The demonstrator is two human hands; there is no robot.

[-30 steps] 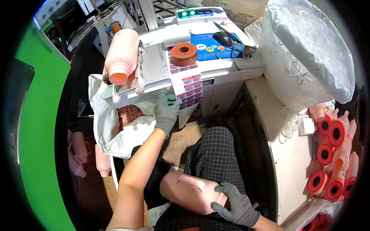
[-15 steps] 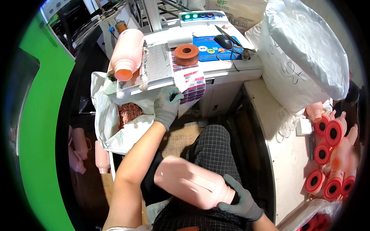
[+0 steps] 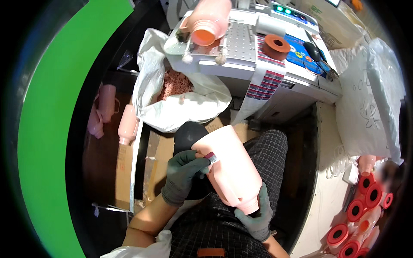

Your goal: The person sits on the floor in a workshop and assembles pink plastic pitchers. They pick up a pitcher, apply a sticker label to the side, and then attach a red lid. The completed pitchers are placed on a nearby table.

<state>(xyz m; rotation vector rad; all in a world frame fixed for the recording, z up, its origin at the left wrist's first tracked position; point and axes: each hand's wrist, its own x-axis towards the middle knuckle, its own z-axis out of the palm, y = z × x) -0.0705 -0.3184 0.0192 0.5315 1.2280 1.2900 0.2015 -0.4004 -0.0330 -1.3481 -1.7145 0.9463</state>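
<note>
A pink plastic jug (image 3: 232, 165) lies tilted over my lap, its neck end toward me. My gloved right hand (image 3: 257, 217) is wrapped round the neck end. In my gloved left hand (image 3: 181, 174), thumb and fingers pinch a small red-and-white sticker label (image 3: 211, 157) close against the jug's side. Whether the label touches the surface, I cannot tell. A long strip of similar labels (image 3: 267, 84) hangs over the white machine's front edge, with a brown-orange tape roll (image 3: 276, 46) resting above it.
Another pink jug (image 3: 211, 19) lies on the machine top (image 3: 238, 41). Below is a white sack (image 3: 185, 112) holding pink scraps. Jugs lie at the left (image 3: 107, 101). On the right side, a large white bag (image 3: 365, 107) stands beyond several jugs with red rings (image 3: 337, 234).
My left hand has come from the label strip down to the jug, now pinching one label. The jug has been turned more upright, its base farther from me. The view has shifted left and down.
</note>
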